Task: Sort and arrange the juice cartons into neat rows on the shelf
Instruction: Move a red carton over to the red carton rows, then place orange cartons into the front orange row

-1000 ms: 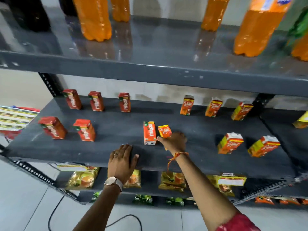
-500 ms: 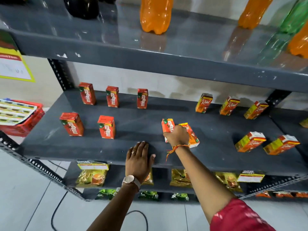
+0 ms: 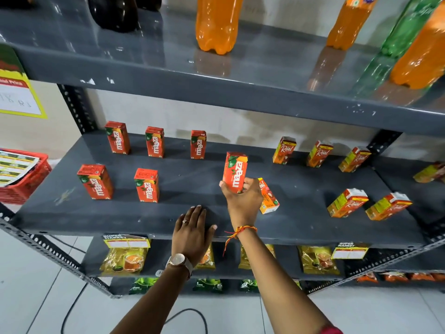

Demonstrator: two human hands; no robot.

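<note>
My right hand (image 3: 243, 201) grips a red Maaza carton (image 3: 235, 171), lifted just above the middle grey shelf (image 3: 192, 213). Beside that hand lies a tipped orange Real carton (image 3: 268, 197). My left hand (image 3: 192, 229) rests flat, fingers spread, on the shelf's front edge. Three Maaza cartons stand in a back row (image 3: 154, 142), and two more stand in front (image 3: 147, 185) on the left. Three Real cartons (image 3: 319, 154) line the back right, with two more (image 3: 348, 202) in front of them.
Orange, green and dark soda bottles (image 3: 218, 22) stand on the shelf above. Tea packets (image 3: 125, 259) sit on the lower shelf. A red basket (image 3: 21, 174) sits left of the rack. A further carton (image 3: 429, 173) lies on the adjoining shelf at right.
My right hand has picked the Maaza carton up off the shelf. The Real carton beside it tipped over onto its side. My view shifted right and upward.
</note>
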